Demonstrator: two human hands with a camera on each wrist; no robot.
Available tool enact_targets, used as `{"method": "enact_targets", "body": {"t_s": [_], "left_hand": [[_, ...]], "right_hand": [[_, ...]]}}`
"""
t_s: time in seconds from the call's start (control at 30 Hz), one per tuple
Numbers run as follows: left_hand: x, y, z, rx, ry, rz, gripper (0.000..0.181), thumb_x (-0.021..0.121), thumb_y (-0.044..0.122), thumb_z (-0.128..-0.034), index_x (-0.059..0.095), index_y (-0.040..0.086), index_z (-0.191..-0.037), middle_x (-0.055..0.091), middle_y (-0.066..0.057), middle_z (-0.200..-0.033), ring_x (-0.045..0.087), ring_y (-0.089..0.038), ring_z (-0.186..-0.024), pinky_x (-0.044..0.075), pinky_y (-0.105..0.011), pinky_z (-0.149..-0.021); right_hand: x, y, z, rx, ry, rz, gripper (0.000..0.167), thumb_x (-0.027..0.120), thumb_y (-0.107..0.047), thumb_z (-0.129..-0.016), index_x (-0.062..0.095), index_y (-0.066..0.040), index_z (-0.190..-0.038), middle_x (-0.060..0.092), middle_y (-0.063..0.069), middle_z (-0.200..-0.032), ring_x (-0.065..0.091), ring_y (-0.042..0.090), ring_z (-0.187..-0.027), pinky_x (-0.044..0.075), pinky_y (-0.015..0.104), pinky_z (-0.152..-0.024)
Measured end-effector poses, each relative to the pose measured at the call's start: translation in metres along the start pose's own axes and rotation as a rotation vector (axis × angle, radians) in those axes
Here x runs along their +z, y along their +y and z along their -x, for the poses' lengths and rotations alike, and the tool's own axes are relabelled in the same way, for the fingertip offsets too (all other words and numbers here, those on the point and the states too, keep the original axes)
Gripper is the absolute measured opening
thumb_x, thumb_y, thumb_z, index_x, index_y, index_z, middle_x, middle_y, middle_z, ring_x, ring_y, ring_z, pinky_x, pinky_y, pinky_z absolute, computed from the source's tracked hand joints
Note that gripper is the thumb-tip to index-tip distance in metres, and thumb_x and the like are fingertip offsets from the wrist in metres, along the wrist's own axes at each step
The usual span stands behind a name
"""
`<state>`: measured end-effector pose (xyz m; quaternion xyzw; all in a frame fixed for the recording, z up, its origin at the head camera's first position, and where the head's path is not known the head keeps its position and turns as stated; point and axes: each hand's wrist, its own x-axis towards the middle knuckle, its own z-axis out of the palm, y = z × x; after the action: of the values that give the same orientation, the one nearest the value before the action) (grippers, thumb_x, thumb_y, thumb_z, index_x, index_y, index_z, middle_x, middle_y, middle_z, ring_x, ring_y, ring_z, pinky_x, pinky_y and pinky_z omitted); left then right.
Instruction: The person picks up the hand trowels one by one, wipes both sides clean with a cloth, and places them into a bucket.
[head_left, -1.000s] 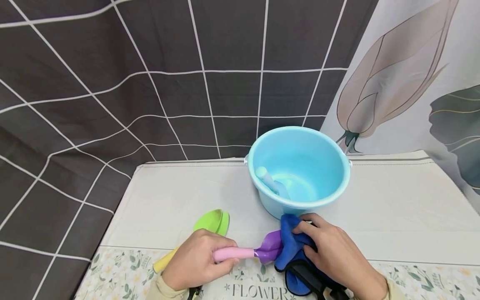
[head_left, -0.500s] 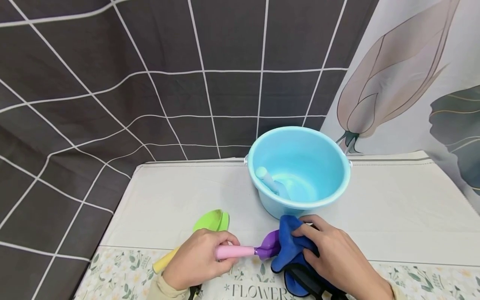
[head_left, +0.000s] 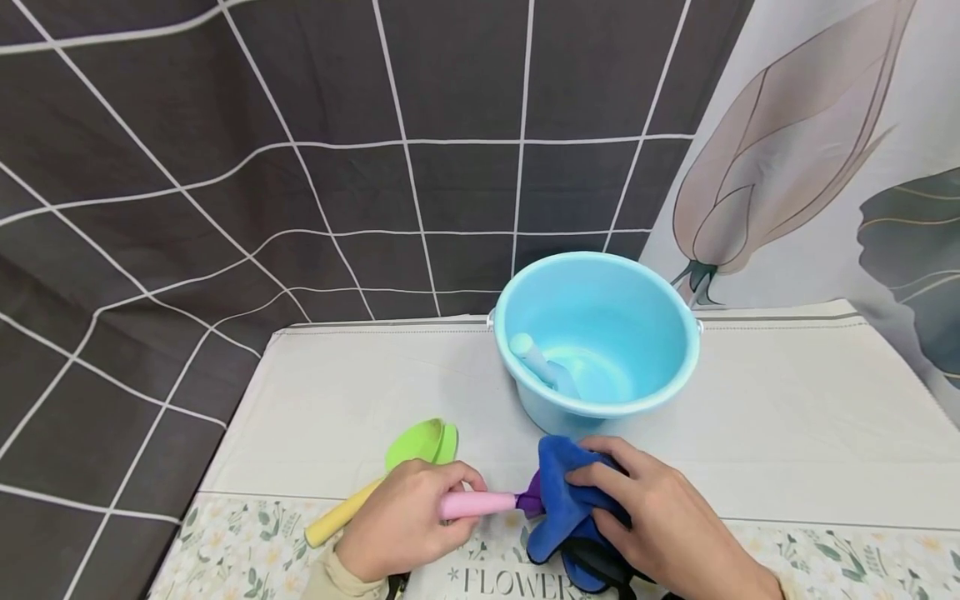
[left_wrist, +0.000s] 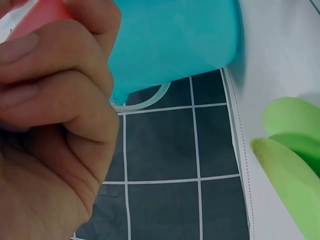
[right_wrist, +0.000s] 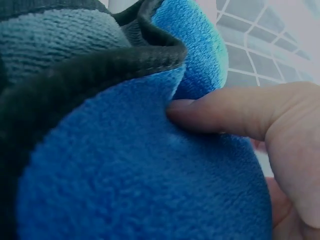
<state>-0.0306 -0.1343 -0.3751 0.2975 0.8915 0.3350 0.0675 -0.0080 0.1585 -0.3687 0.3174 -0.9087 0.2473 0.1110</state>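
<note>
My left hand (head_left: pixel 408 517) grips the pink handle (head_left: pixel 480 504) of a small shovel, fingers curled round it. The shovel's purple blade (head_left: pixel 531 497) points right and is largely hidden behind a fuzzy blue cloth (head_left: pixel 562 492) with black trim. My right hand (head_left: pixel 660 504) pinches this cloth against the blade. In the right wrist view, the thumb (right_wrist: pixel 220 112) presses into the blue pile (right_wrist: pixel 125 155). Left of the pink handle lies a green shovel (head_left: pixel 420 442) with a yellow handle (head_left: pixel 341 512), partly behind my left hand.
A light blue bucket (head_left: pixel 596 408) stands just beyond my right hand, with a light blue handled tool (head_left: pixel 536 362) leaning inside. Below them is a white table cover (head_left: pixel 360 375) with a flowered front strip. Dark gridded fabric (head_left: pixel 465 192) hangs behind.
The blue cloth and my right hand have shifted left and slightly nearer along the shovel, covering more of the purple blade. My left hand has moved slightly right with the handle.
</note>
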Motion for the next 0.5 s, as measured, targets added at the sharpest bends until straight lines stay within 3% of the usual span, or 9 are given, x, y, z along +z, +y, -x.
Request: {"method": "enact_targets", "body": {"t_s": [0.2, 0.4, 0.5], "left_hand": [[0.0030, -0.0013, -0.0006, 0.009, 0.005, 0.000, 0.019, 0.077, 0.011, -0.0789, 0.073, 0.017, -0.097, 0.067, 0.014, -0.081, 0.051, 0.005, -0.060, 0.043, -0.011, -0.056], [0.0045, -0.0016, -0.0006, 0.042, 0.032, -0.013, 0.017, 0.076, 0.011, -0.0778, 0.074, 0.016, -0.094, 0.065, 0.015, -0.078, 0.050, 0.007, -0.060, 0.042, -0.009, -0.056], [0.0050, -0.0008, -0.0004, 0.052, 0.047, -0.030, 0.016, 0.077, 0.014, -0.0775, 0.073, 0.017, -0.093, 0.065, 0.016, -0.077, 0.051, 0.007, -0.061, 0.042, -0.009, -0.057]], "right_hand": [[0.0005, -0.0048, -0.0007, -0.024, -0.054, 0.010, 0.050, 0.090, -0.014, -0.070, 0.071, -0.027, -0.115, 0.059, -0.001, -0.130, 0.064, 0.018, -0.111, 0.058, 0.040, -0.082], [0.0040, -0.0066, 0.0010, -0.081, -0.021, 0.016, 0.057, 0.092, -0.012, -0.066, 0.072, -0.026, -0.117, 0.059, 0.002, -0.132, 0.063, 0.021, -0.114, 0.058, 0.042, -0.083], [0.0062, -0.0063, 0.0018, -0.114, 0.001, -0.011, 0.045, 0.087, -0.021, -0.079, 0.071, -0.027, -0.120, 0.058, 0.001, -0.135, 0.062, 0.021, -0.117, 0.057, 0.043, -0.083]]}}
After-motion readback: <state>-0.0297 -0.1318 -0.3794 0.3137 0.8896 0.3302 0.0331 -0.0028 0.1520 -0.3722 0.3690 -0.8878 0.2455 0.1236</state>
